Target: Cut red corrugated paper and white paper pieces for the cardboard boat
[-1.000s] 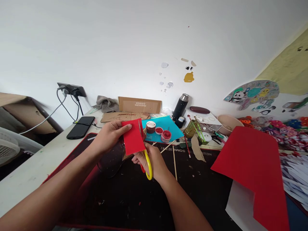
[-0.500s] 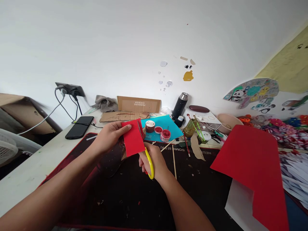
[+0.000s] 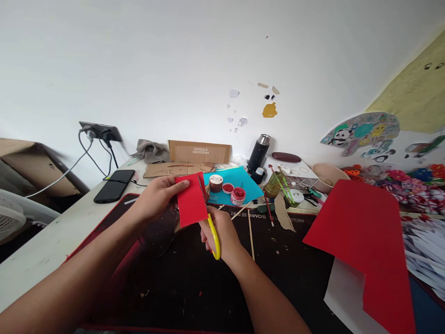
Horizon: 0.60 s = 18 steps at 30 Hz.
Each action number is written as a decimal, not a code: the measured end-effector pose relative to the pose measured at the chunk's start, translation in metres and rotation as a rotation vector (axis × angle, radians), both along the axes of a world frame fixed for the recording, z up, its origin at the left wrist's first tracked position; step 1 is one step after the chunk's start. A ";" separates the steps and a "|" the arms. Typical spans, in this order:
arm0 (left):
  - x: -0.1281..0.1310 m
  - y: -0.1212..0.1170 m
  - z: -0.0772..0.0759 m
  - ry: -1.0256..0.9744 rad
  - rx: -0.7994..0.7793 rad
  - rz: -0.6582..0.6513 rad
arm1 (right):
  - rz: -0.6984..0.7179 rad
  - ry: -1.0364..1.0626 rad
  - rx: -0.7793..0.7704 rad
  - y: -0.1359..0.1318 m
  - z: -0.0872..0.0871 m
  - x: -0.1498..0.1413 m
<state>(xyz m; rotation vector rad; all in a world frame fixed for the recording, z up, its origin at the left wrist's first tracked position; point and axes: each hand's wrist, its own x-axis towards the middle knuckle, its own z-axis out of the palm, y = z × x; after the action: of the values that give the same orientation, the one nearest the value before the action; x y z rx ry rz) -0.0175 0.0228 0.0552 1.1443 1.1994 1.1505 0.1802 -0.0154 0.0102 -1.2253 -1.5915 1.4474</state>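
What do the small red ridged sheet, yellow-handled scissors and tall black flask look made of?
Small red ridged sheet: probably corrugated card, matte; fine parallel ridges show.
Yellow-handled scissors: handle likely smooth plastic, by its sheen; blades perhaps metal, partly hidden.
Tall black flask: cap looks polished metal, silvery with highlights; body dark, material unclear.

White table (image 3: 41, 253): phone (image 3: 114, 186), black mat (image 3: 194, 292), blue sheet (image 3: 251, 184), flat cardboard (image 3: 160, 170); grey heap (image 3: 150, 151), perhaps cloth.
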 end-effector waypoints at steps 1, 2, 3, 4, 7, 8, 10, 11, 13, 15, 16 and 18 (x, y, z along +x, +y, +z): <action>0.000 0.000 0.000 0.005 0.001 -0.004 | -0.003 0.006 0.009 0.000 -0.002 0.000; -0.001 0.000 0.000 0.009 0.001 -0.008 | -0.005 0.012 0.022 0.000 -0.003 0.000; -0.001 0.000 0.000 0.012 -0.001 -0.014 | -0.006 0.018 0.036 0.000 -0.005 0.000; -0.002 0.000 0.000 0.014 -0.004 -0.021 | -0.004 0.024 0.047 0.000 -0.006 0.000; -0.003 -0.001 0.001 0.011 -0.010 -0.030 | 0.000 0.048 0.053 0.001 -0.011 -0.001; -0.004 -0.001 0.001 0.010 -0.013 -0.028 | 0.003 0.062 0.053 0.001 -0.012 -0.001; -0.005 -0.002 0.001 0.006 -0.016 -0.026 | 0.014 0.101 0.058 0.002 -0.016 -0.002; -0.005 -0.002 0.002 0.004 -0.017 -0.027 | 0.023 0.124 0.062 0.002 -0.018 -0.002; -0.006 -0.002 0.002 -0.002 -0.016 -0.037 | 0.040 0.169 0.068 0.003 -0.023 -0.003; -0.007 -0.003 0.002 -0.009 -0.014 -0.048 | 0.053 0.203 0.072 0.005 -0.027 -0.003; -0.006 -0.003 0.002 -0.010 -0.013 -0.053 | 0.057 0.214 0.080 0.006 -0.029 -0.002; -0.006 -0.004 0.001 0.001 -0.017 -0.063 | 0.062 0.210 0.102 0.007 -0.032 -0.001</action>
<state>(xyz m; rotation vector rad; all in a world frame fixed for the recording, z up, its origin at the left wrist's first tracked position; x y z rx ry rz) -0.0232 0.0187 0.0561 1.1627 1.1638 1.0900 0.1788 -0.0083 -0.0218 -0.9411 -1.5504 1.4625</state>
